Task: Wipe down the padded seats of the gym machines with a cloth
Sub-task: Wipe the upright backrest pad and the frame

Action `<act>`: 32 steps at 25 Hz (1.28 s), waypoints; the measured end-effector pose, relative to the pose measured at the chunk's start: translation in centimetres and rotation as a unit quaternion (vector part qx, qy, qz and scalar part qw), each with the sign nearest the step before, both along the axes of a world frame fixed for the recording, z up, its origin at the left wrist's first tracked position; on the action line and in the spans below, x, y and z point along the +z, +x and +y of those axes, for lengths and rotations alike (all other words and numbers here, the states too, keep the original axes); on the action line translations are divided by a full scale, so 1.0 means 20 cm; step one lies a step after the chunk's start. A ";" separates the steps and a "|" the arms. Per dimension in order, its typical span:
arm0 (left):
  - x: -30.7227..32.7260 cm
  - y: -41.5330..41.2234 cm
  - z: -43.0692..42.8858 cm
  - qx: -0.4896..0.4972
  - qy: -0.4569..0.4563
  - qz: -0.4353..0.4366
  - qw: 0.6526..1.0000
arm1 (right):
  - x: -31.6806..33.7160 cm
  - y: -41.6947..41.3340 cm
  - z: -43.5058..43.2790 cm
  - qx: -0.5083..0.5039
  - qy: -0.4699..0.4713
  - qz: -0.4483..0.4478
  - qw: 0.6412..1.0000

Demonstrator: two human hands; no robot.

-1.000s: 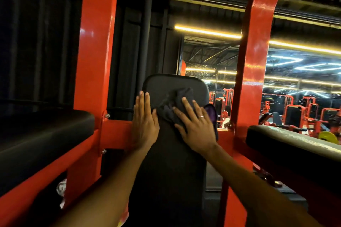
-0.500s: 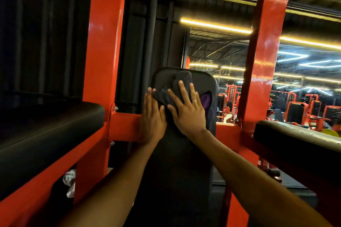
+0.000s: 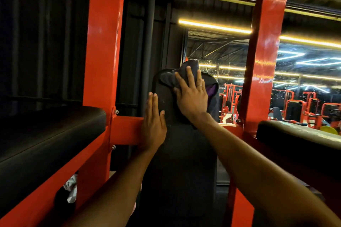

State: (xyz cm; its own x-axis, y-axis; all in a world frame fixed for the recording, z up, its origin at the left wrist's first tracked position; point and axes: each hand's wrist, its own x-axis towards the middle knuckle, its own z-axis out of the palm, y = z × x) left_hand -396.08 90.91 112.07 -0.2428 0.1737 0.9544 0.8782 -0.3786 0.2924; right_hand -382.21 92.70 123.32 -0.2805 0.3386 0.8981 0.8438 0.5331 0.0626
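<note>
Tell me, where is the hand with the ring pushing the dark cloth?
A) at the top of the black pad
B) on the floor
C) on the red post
A: the right hand presses the dark cloth with straight fingers against the top end of the black pad.

The right hand (image 3: 191, 97) has slid the dark cloth (image 3: 170, 79) up the black back pad (image 3: 180, 162), from beside the left hand (image 3: 153, 125) to above it. The cloth, earlier wholly on the pad, now bunches over the pad's top edge beyond the fingertips.
</note>
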 end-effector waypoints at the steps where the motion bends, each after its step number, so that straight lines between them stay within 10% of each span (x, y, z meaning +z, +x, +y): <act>1: 0.01 0.00 0.01 -0.001 0.006 0.000 1.000 | -0.04 -0.03 -0.01 0.006 0.012 -0.014 1.000; 8: -0.12 0.02 -0.02 -0.011 -0.016 -0.064 0.998 | -0.55 0.21 -0.02 0.029 0.082 -0.103 0.991; 13: -0.25 0.06 -0.06 -0.001 -0.019 -0.082 0.996 | -0.23 -0.02 -0.08 0.020 -0.028 0.038 0.999; 24: -0.26 0.04 -0.06 -0.001 -0.013 -0.079 0.997 | -0.66 0.05 -0.08 0.025 0.094 -0.087 0.991; 32: -0.27 0.04 -0.05 0.040 -0.038 -0.060 0.997 | -0.30 -0.22 -0.12 0.026 0.056 -0.105 0.993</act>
State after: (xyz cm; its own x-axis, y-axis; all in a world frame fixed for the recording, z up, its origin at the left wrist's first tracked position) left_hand -395.21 89.93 106.63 -0.3713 0.2205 0.9020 0.8611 -0.2815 0.4233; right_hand -386.57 90.40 117.38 -0.4794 0.2209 0.8493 0.7775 0.5558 0.2944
